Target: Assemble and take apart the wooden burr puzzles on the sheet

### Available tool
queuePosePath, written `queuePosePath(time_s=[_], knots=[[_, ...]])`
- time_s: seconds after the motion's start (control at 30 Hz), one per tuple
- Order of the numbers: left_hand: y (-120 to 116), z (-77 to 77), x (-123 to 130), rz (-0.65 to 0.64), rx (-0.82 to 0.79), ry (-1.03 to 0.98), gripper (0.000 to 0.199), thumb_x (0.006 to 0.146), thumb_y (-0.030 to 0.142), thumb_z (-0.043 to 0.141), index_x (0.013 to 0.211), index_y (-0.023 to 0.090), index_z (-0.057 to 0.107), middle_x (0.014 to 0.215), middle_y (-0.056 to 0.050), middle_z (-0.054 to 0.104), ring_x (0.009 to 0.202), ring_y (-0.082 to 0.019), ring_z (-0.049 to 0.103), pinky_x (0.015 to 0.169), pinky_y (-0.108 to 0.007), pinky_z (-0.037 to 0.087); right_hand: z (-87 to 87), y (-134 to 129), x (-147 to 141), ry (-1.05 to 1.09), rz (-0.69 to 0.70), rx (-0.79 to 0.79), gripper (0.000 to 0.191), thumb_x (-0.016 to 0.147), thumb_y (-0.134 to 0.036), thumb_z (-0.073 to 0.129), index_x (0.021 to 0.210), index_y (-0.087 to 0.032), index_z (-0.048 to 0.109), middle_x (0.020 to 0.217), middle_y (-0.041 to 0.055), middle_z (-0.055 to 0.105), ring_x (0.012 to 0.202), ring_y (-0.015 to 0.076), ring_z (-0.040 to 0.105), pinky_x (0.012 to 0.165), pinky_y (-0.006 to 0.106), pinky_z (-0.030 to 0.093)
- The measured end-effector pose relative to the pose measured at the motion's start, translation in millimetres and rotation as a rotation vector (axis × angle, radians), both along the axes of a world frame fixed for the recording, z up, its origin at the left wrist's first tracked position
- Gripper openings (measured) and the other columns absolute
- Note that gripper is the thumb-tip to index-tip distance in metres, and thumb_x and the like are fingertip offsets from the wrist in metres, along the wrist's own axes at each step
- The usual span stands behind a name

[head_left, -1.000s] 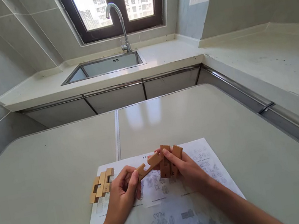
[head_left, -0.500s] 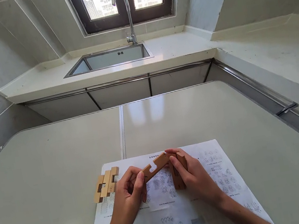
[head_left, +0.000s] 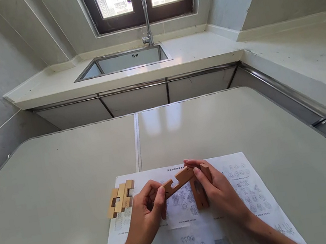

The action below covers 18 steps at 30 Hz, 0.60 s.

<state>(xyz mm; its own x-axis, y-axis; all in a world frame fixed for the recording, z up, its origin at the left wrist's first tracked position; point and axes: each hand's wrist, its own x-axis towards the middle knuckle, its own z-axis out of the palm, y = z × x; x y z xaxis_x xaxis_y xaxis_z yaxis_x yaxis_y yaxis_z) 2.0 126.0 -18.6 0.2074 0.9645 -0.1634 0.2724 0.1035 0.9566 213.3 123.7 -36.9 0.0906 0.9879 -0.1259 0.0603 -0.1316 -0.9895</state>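
Low in the frame's middle, the notched wooden bar spanned both hands, its long axis slanting up rightward. The left hand pinched its lower-left end; the right hand, thumb at the upper-right end, also gripped darker wooden blocks. Whether bar and blocks interlocked was hidden.

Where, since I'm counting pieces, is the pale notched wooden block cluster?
Head view: the cluster lies left of the left hand, across the left edge of the white paper sheet.
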Motion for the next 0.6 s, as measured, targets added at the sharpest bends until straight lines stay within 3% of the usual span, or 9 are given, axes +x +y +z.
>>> queuePosePath(time_s=[0.2, 0.3, 0.5, 0.6], knots=[[0.6, -0.3, 0.5, -0.002, 0.010, 0.023, 0.043, 0.101, 0.059, 0.051, 0.079, 0.021, 0.052, 0.052, 0.006, 0.048, 0.050, -0.011, 0.042, 0.049, -0.021, 0.033, -3.4, -1.9, 0.3, -0.051, -0.050, 0.015, 0.040, 0.103, -0.057, 0.052, 0.125, -0.028, 0.068, 0.136, 0.0076, 0.070, 0.129, 0.0292, 0.060, 0.112, 0.047, 0.046], [0.4, -0.6, 0.3, -0.009, 0.003, 0.028, 0.043, 0.101, 0.059, 0.051, 0.080, 0.021, 0.052, 0.053, 0.006, 0.048, 0.050, -0.011, 0.042, 0.049, -0.021, 0.033, 1.6, -2.4, 0.8, 0.022, -0.079, -0.012, 0.041, 0.102, -0.059, 0.055, 0.123, -0.028, 0.070, 0.136, 0.0073, 0.070, 0.130, 0.0298, 0.060, 0.113, 0.048, 0.046], [-1.3, 3.1, 2.0, -0.037, 0.020, 0.063, 0.041, 0.101, 0.055, 0.051, 0.080, 0.020, 0.055, 0.055, 0.006, 0.048, 0.050, -0.011, 0.042, 0.049, -0.021, 0.032, 15.2, 1.8, 7.0, 0.616, -0.124, -0.136, 0.037, 0.099, -0.057, 0.063, 0.110, -0.025, 0.076, 0.128, 0.0088, 0.075, 0.132, 0.0315, 0.062, 0.116, 0.048, 0.046], [-1.0, 4.8, 2.7, -0.058, 0.033, 0.057, 0.039, 0.102, 0.052, 0.050, 0.080, 0.020, 0.055, 0.056, 0.005, 0.047, 0.051, -0.011, 0.042, 0.049, -0.022, 0.031, 16.8, 3.8, 9.2, 0.785, -0.080, -0.216, 0.035, 0.101, -0.055, 0.060, 0.110, -0.025, 0.075, 0.128, 0.0088, 0.075, 0.133, 0.0326, 0.062, 0.111, 0.049, 0.049]])
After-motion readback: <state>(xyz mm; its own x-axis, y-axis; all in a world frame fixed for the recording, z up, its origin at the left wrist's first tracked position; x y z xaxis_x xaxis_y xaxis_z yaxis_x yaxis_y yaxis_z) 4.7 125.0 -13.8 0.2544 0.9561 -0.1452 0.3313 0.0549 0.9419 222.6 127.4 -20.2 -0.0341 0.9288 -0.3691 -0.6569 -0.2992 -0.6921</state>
